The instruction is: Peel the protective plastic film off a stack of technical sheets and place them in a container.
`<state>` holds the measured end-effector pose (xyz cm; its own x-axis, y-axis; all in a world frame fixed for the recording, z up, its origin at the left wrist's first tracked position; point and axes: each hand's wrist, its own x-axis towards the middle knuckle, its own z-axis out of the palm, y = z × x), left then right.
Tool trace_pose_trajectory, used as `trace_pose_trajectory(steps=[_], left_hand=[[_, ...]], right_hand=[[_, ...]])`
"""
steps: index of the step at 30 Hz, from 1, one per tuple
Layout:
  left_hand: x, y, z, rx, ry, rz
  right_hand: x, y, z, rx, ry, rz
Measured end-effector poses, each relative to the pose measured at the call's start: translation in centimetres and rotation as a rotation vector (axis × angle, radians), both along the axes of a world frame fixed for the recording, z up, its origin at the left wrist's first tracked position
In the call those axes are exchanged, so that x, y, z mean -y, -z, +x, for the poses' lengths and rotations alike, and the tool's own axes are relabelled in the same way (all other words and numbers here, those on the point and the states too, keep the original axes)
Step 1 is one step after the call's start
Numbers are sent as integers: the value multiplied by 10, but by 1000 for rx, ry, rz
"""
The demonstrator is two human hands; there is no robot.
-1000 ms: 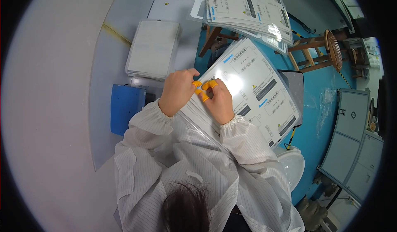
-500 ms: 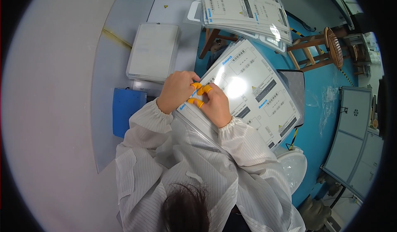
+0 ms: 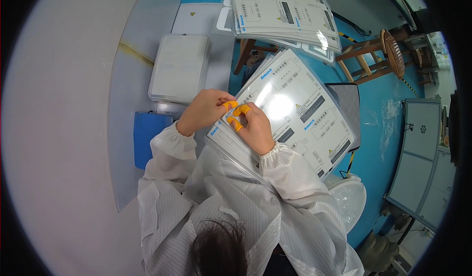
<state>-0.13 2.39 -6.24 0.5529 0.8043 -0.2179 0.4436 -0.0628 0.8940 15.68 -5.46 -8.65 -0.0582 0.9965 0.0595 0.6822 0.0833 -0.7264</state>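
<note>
A stack of white printed plastic sheets (image 3: 280, 104) lies tilted in front of me, its upper sheets glossy and slightly fanned. My left hand (image 3: 205, 109) pinches at the left corner of the top sheet, a yellow finger cot on its thumb. Close beside it, my right hand (image 3: 255, 127) is curled over the same corner. Its thumb and forefinger, both in yellow finger cots, bend around the sheet's edge with a small gap showing between them. Whether a thin film is between the fingertips is too small to tell.
Beyond lies another pile of printed sheets (image 3: 280, 15). To the left, a stack of plain white sheets (image 3: 179, 67) rests on the grey table, with a blue box (image 3: 150, 138) nearer me. Wooden stools (image 3: 391, 54) and a grey cabinet (image 3: 418, 163) stand to the right.
My left hand has shifted slightly left and down, and its fingers have drawn closer around the corner. The right thumb and forefinger have moved a little; the view has shifted slightly.
</note>
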Motion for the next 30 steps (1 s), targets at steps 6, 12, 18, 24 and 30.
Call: trace_pose_trajectory(steps=[6,12,18,24,30], left_hand=[[-1,-5,-14,186,69,-276],[-9,11,-18,162,59,-368],[-22,-7,-10,231,139,-398],[-30,-27,43,144,166,-335],[-52,-15,38,111,-63,37]], right_hand=[[-2,-4,16,-291,46,-182],[-1,12,78,-1580,245,48],[4,24,96,-1854,185,88],[10,9,91,-1769,274,-35],[57,-1,203,-1517,468,352]])
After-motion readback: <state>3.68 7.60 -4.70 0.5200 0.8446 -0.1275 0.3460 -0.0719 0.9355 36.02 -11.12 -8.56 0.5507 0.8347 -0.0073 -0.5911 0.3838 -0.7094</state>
